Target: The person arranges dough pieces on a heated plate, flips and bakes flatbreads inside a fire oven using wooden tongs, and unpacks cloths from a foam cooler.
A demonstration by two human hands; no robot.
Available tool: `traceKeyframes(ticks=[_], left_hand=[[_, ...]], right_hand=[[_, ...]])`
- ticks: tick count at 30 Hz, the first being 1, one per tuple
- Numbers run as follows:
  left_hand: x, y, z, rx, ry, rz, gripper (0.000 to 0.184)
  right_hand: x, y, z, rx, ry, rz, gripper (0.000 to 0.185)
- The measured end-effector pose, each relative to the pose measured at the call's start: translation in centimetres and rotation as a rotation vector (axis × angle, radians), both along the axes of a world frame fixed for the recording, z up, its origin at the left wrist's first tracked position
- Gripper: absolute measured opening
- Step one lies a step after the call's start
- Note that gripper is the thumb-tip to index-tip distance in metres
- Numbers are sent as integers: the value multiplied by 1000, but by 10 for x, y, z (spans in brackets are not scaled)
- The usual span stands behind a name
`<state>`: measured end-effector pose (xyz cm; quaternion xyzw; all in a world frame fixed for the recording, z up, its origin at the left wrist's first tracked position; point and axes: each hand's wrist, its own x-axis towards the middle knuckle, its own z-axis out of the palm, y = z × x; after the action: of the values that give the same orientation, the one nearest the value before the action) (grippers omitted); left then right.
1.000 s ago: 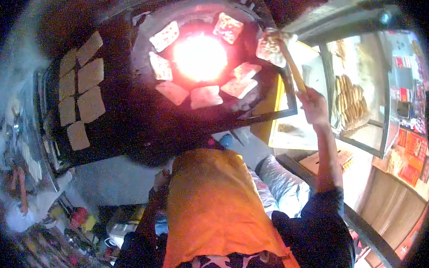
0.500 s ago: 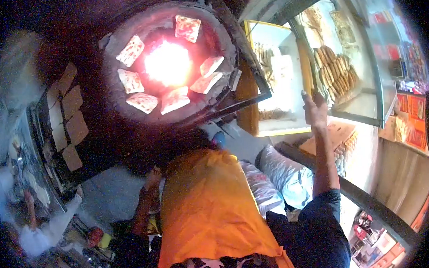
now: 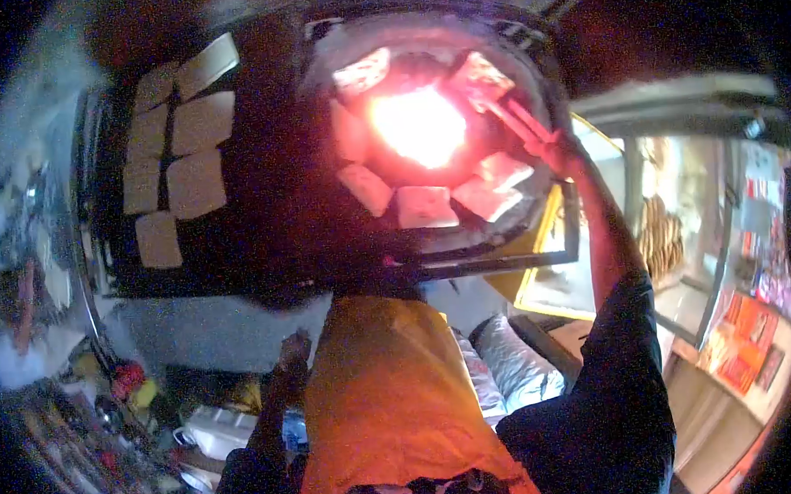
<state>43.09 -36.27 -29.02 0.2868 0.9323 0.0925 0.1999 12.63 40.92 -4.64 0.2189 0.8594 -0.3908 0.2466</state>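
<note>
My right hand (image 3: pixel 559 155) is closed around a pair of tongs (image 3: pixel 516 123) and reaches over the right rim of a round oven (image 3: pixel 529 70). The tips of the tongs are at a square flatbread (image 3: pixel 483 74) on the oven's upper right wall; glare hides whether they grip it. Several more flatbreads, such as one at the bottom (image 3: pixel 426 207), line the inner wall around a bright glowing fire (image 3: pixel 419 125). My left hand (image 3: pixel 295 349) hangs low beside the orange apron (image 3: pixel 384 373). Its fingers look curled, with no object showing in them.
Pale flat dough pieces (image 3: pixel 200 184) lie in two columns on the dark counter (image 3: pixel 270 164) left of the oven. A glass case with stacked breads (image 3: pixel 660 233) stands at right. Full sacks (image 3: pixel 520 361) lie below, and another person's white sleeve (image 3: pixel 17 361) shows at far left.
My right hand has moved from beside the glass case up and left over the oven, bringing the tongs to a flatbread. The view has turned right-to-left, showing more counter. My left hand stays low.
</note>
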Motion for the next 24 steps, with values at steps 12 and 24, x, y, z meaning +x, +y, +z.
traceKeyframes(ticks=[12, 24], left_hand=[[-13, 26, -61, -226, -56, 79, 34], [-56, 109, -35, -479, 1148, -365, 42]], right_hand=[[107, -59, 47, 329, 632, 44, 27], [313, 1, 151, 1105, 365, -37, 61]])
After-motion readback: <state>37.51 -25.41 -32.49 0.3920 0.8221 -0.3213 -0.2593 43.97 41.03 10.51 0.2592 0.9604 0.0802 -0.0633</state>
